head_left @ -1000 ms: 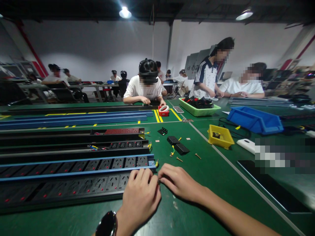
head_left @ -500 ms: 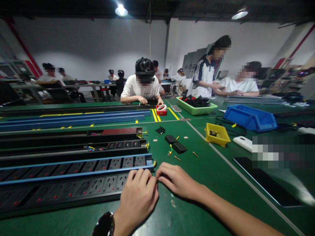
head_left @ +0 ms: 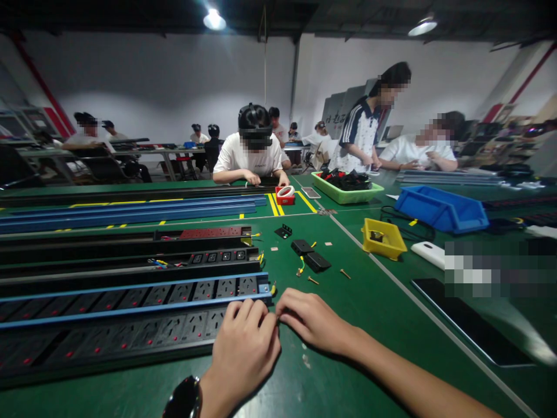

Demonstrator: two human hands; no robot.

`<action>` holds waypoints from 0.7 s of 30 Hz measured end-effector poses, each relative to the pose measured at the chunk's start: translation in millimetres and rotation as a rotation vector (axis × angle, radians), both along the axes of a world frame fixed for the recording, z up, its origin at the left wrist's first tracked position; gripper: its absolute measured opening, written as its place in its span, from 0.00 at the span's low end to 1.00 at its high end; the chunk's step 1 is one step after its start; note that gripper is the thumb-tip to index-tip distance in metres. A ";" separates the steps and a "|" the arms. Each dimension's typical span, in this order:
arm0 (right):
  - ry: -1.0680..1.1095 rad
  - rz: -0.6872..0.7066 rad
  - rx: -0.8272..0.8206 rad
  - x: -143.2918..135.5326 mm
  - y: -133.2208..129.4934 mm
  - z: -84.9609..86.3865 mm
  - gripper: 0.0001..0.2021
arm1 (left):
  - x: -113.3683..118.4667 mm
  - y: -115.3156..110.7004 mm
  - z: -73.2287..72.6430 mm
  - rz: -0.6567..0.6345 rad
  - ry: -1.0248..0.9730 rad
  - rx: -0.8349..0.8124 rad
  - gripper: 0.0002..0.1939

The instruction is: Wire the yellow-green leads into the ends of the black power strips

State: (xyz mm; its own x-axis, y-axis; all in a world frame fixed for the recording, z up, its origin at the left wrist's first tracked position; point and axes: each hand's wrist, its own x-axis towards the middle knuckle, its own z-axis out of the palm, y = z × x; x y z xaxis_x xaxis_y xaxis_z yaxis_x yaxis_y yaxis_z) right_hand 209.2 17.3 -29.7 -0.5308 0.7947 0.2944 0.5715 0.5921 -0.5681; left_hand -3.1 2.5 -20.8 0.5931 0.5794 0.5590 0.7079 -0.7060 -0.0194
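Observation:
My left hand [head_left: 247, 348], with a dark watch on its wrist, is closed over the right end of the nearest black socket strip [head_left: 174, 334]. My right hand [head_left: 311, 319] is pinched beside it, its fingertips meeting my left ones at the strip's end. Something tiny shows between the fingertips, too small to name. Just behind lies a blue-edged socket strip [head_left: 187, 292] with a yellow-green wire end. Past my hands are two black brackets [head_left: 317, 261], a small perforated black plate [head_left: 284, 231] and two screws [head_left: 313, 280].
Two more black strips [head_left: 224, 255] and blue rails [head_left: 217, 207] lie at the left. A yellow bin [head_left: 384, 239], a blue bin [head_left: 441, 209], a green basket [head_left: 348, 191] and a dark flat panel [head_left: 465, 319] are at the right. People work across the table.
My hands have hardly moved. Across the table, the standing person in the patterned shirt has lowered their hands.

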 end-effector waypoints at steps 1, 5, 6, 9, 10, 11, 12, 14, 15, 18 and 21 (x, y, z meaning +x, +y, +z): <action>-0.006 -0.004 -0.001 -0.2 -0.4 1.5 0.06 | 0.0 0.0 0.0 -0.001 0.000 -0.001 0.05; -0.044 0.000 0.008 6.5 1.4 12.1 0.05 | -0.6 0.0 1.3 0.001 0.003 -0.021 0.06; -0.062 -0.020 0.020 10.7 3.2 15.3 0.04 | -0.7 0.0 1.7 0.002 0.003 -0.025 0.06; -0.127 -0.168 0.091 27.6 11.1 24.0 0.05 | -0.6 0.4 2.3 0.003 -0.001 -0.027 0.06; -0.159 -0.229 0.112 33.4 13.8 26.3 0.05 | -0.4 0.5 2.3 0.003 -0.003 -0.026 0.07; -0.201 -0.284 0.123 38.8 16.2 28.3 0.06 | -0.2 0.7 2.3 0.003 -0.005 -0.025 0.07; -0.254 -0.331 0.126 43.2 18.1 29.9 0.06 | 0.0 0.8 2.1 0.003 -0.008 -0.024 0.07; -0.369 -0.407 0.113 49.0 20.0 32.5 0.07 | 0.2 1.0 1.7 0.003 -0.015 -0.022 0.07; -0.421 -0.437 0.102 50.2 20.1 33.4 0.07 | 0.1 1.1 1.5 0.003 -0.017 -0.023 0.07; -0.544 -0.500 0.055 49.6 18.8 35.1 0.08 | -0.3 1.2 0.7 0.006 -0.016 -0.024 0.07; -0.619 -0.503 0.005 47.6 18.1 34.4 0.08 | -0.6 0.8 0.1 0.006 -0.010 -0.021 0.07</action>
State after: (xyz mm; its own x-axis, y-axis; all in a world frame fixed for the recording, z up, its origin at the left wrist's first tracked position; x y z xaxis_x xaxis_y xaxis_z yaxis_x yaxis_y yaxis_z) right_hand 256.9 35.5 4.7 -0.1769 0.9819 0.0673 0.9818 0.1808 -0.0582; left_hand -3.7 3.3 -20.7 0.5838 0.5948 0.5527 0.7124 -0.7017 0.0027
